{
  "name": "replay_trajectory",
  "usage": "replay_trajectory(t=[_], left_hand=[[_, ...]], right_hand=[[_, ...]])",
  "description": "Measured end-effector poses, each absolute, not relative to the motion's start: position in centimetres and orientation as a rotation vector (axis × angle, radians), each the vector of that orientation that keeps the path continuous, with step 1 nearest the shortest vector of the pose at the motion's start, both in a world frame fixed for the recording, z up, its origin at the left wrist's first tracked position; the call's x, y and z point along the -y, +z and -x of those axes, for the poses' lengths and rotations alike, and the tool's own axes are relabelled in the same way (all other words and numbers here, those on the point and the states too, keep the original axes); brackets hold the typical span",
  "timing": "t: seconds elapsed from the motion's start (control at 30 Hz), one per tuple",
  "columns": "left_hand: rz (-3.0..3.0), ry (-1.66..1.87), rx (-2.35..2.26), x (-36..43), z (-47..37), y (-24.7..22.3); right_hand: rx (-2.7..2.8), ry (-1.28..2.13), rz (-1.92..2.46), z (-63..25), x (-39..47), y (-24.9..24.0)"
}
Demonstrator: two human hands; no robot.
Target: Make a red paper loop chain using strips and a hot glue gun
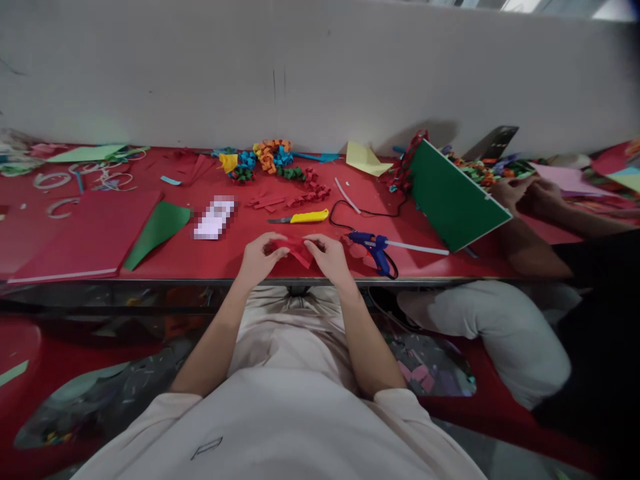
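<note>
My left hand and my right hand both pinch a small piece of red paper just above the front edge of the red table. The fingers of each hand are closed on an end of the paper. A yellow utility knife lies just beyond my hands. To the right of my right hand rests a blue glue gun with its black cord looping behind it.
Red sheets and a green sheet lie at left. Curled coloured paper pieces sit near the wall. At right, another person's hands hold a green board among paper scraps.
</note>
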State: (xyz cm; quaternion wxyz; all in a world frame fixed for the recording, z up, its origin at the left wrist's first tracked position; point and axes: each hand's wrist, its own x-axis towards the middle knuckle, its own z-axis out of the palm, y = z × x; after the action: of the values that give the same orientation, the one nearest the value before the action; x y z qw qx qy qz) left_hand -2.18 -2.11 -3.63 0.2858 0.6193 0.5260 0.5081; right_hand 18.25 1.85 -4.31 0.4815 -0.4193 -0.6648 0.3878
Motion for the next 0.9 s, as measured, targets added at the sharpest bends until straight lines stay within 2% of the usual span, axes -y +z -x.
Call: replay_trajectory(t=[0.13,0.47,0.9], left_hand=[[-1.552,1.358,-1.368,1.9,2.2,-3.6],[-1.893,1.082,-1.181,2.6,2.6,-2.4],[-1.927,1.158,-1.235,2.9,2.7,-2.5]], right_hand=[[1.679,0.898,1.001,-18.2,-1.8,-4.4],[1.495,1.015,0.97,-18.5,-2.1,-4.1],[1.52,1.019,0.975,-18.6,-2.2,-4.3]])
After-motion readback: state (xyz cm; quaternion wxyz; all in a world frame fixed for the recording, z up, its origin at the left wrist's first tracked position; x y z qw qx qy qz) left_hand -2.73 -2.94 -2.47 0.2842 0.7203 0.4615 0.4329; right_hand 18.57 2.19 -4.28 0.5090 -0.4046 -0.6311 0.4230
